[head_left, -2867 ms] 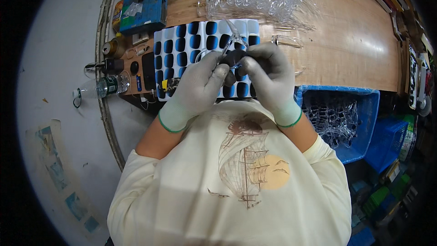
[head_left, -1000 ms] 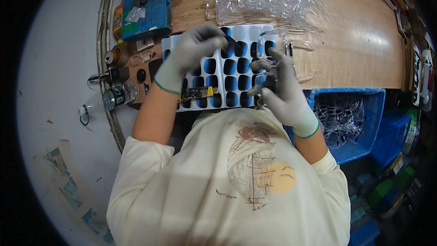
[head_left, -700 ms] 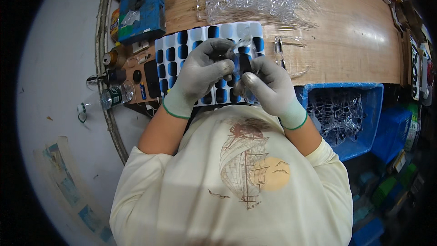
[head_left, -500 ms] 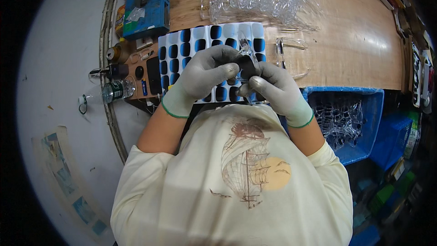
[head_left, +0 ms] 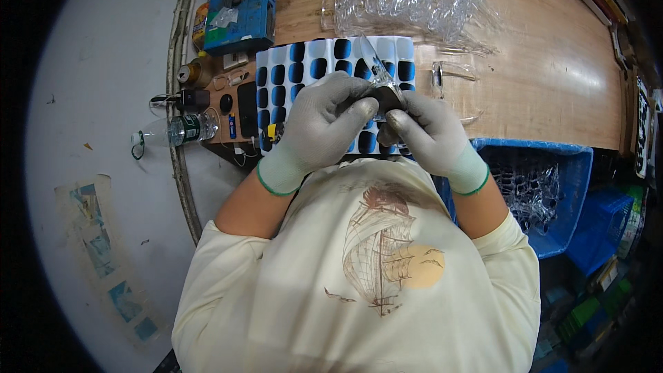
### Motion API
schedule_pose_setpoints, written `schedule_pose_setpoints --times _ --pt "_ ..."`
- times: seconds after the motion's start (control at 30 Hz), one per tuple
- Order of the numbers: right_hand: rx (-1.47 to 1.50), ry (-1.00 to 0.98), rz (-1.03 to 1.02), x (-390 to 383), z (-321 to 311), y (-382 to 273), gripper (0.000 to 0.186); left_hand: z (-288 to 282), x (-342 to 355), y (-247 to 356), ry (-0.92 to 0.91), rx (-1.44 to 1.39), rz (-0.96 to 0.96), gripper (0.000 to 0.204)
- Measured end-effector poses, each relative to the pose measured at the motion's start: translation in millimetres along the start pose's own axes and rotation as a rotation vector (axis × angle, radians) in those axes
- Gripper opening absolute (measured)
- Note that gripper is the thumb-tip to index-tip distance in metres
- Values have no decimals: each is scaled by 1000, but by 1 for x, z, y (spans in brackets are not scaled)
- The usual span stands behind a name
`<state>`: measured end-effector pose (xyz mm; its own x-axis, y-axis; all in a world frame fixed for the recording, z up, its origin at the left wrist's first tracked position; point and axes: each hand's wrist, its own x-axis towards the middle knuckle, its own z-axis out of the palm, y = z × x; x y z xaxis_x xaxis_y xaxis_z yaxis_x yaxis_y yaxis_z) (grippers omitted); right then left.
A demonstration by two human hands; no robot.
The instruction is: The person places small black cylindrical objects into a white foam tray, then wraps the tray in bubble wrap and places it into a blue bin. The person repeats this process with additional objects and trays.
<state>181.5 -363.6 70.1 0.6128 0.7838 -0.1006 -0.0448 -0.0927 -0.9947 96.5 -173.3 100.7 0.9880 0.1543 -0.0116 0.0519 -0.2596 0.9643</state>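
Both my hands, in grey-white gloves with green cuffs, meet over the front of a lens tray. A clear plastic glasses frame point(head_left: 376, 69) sticks up between them, and a dark lens point(head_left: 388, 99) sits at its lower part. My left hand point(head_left: 328, 121) pinches the frame and lens from the left with thumb and fingers. My right hand point(head_left: 429, 131) is closed on the frame's right side, its thumb beside the lens. Whether the lens is fully seated in the rim cannot be seen. Beneath them, the white tray point(head_left: 268, 54) holds rows of dark and bluish lenses.
Many clear glasses frames point(head_left: 414, 3) lie stacked at the back; another frame point(head_left: 456, 69) lies right of the tray. A blue crate point(head_left: 580, 186) at the right holds glasses with dark lenses. Left are a blue box point(head_left: 242, 24), a phone point(head_left: 247, 107) and a plastic bottle point(head_left: 176, 131).
The whole view has shifted slightly, so everything sits a little further right and lower. My hands still hold the glasses frame and lens, with the clear frame now tilted more to the left.
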Motion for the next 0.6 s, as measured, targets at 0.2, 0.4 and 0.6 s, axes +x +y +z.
schedule_pose_setpoints --times 0.2,0.4,0.6 --pt "-68 -18 -7 -2 -11 -8 20 -6 -2 4 -122 -177 -64 18" --pt "-139 181 -38 -4 11 -13 17 -8 3 6 -109 88 -62 18" --pt "-250 278 8 -2 17 -15 17 -8 19 -8 -167 214 97 24"
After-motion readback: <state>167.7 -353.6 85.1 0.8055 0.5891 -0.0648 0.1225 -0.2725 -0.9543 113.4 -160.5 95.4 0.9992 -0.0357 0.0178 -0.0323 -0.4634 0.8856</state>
